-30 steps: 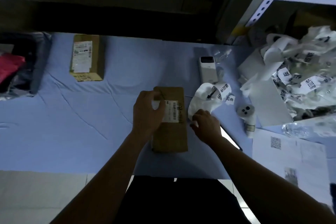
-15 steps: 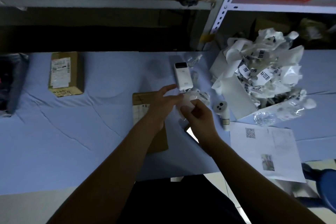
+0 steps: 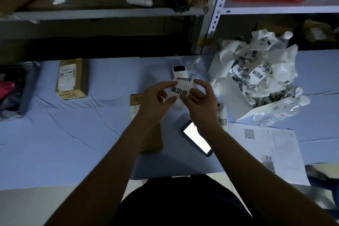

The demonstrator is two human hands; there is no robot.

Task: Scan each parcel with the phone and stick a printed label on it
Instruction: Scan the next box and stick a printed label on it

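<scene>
Left hand (image 3: pixel 157 95) and right hand (image 3: pixel 198 101) both pinch the label strip (image 3: pixel 180 90) just above the far end of the parcel (image 3: pixel 135 100), which runs lengthwise toward the person under the nearer left wrist, lit phone (image 3: pixel 198 138) just right of it.

A parcel stockroom: metal shelving (image 3: pixel 212 14) stacked with packages, boxed parcels (image 3: pixel 72 79) on a blue-covered table (image 3: pixel 55 134).

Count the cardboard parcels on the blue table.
2. The far-left parcel lies alone; the middle parcel sits partly under the left forearm. Others may be hidden.
</scene>
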